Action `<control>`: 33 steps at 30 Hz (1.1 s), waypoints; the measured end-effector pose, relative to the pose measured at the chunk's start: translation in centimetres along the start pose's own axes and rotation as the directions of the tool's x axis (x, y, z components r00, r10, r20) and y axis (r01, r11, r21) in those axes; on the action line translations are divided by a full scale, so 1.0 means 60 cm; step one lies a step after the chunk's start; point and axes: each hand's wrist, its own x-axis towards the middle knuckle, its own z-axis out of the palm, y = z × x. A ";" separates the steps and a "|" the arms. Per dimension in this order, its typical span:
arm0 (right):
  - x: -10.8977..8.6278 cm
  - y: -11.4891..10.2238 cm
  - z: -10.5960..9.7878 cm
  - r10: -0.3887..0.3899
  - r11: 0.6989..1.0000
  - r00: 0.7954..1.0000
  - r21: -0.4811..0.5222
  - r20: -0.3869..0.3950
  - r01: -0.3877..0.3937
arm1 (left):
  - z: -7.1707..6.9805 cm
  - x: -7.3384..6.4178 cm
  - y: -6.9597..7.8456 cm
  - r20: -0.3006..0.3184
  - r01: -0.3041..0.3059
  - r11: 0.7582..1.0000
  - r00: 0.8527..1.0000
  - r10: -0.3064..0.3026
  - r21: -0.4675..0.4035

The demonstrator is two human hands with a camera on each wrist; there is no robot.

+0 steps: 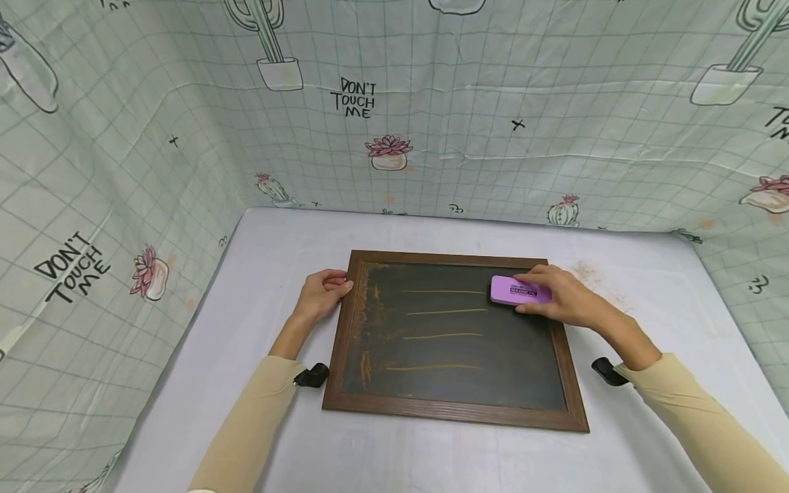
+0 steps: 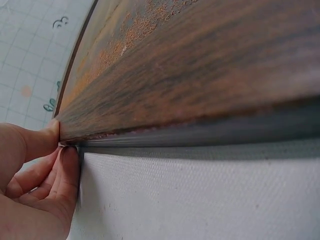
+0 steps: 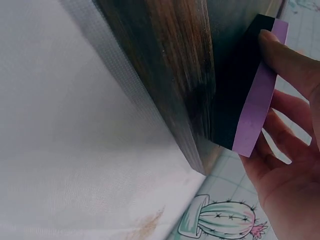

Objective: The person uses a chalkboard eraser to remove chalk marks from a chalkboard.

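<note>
A chalkboard [image 1: 444, 390] with a brown wooden frame lies flat on the table, several yellow chalk lines across its dark surface. Orange chalk smears and dust run along its left side. At the upper part of the left frame edge, my left hand [image 1: 322, 293] pinches the frame between thumb and fingers; the left wrist view shows the thumb [image 2: 42, 140] against the wood. My right hand [image 1: 567, 296] grips a purple eraser [image 1: 510, 290] by its long sides, near the board's upper right corner. In the right wrist view, the eraser's black felt [image 3: 239, 95] faces the board.
A white cloth covers the table [image 1: 431, 459]. Orange chalk dust [image 1: 585, 272] lies on it beyond the right hand. A patterned curtain [image 1: 468, 164] with cactus drawings hangs behind the table and along its sides. Black wrist devices [image 1: 312, 376] sit by both sleeves.
</note>
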 end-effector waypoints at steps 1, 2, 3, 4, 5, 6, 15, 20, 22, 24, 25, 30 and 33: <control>0.001 0.000 0.000 -0.007 1.000 1.000 -0.003 -0.001 0.007 | 0.000 0.000 0.000 0.002 -0.002 1.000 1.000 0.002 0.002; 0.003 0.000 0.001 -0.013 1.000 1.000 -0.006 -0.002 0.013 | -0.001 0.001 -0.001 0.004 -0.007 1.000 1.000 0.007 0.005; 0.004 -0.001 0.001 -0.021 1.000 1.000 -0.012 -0.004 0.020 | -0.002 0.002 -0.001 0.009 -0.012 1.000 1.000 0.012 0.004; 0.005 -0.001 0.001 -0.024 1.000 1.000 -0.016 -0.005 0.024 | -0.002 0.002 -0.001 0.012 -0.018 1.000 1.000 0.018 0.006; 0.006 -0.001 0.000 -0.027 0.999 1.000 -0.018 -0.004 0.027 | -0.003 0.002 0.000 0.014 -0.023 1.000 1.000 0.023 0.006; 0.008 -0.002 0.000 -0.030 0.999 1.000 -0.022 -0.003 0.030 | -0.003 0.002 0.000 0.018 -0.027 1.000 0.999 0.027 0.006; 0.020 -0.008 0.006 -0.013 1.000 1.000 -0.004 0.022 0.013 | -0.004 -0.001 0.002 0.023 -0.042 0.999 0.999 0.041 0.018; 0.024 -0.010 0.009 -0.028 1.000 0.999 0.003 0.015 0.028 | -0.006 0.000 -0.002 0.026 -0.048 0.998 0.999 0.047 0.035; 0.026 -0.011 0.010 -0.029 1.000 0.999 0.008 0.017 0.029 | -0.005 0.001 -0.003 0.026 -0.048 0.998 0.999 0.048 0.036; 0.027 -0.011 0.011 -0.024 1.000 0.999 0.011 0.024 0.024 | -0.005 0.001 -0.004 0.028 -0.048 0.998 0.999 0.047 0.037; 0.028 -0.012 0.011 -0.022 1.000 0.999 0.011 0.028 0.022 | -0.005 0.002 -0.004 0.030 -0.047 0.998 0.998 0.046 0.036; 0.034 -0.015 0.013 -0.029 1.000 0.999 0.013 0.038 0.028 | -0.004 0.001 -0.002 0.025 -0.046 0.998 0.999 0.045 0.040; 0.039 -0.016 0.015 -0.035 0.999 0.999 0.017 0.040 0.035 | -0.004 0.001 -0.001 0.023 -0.048 0.998 0.999 0.047 0.039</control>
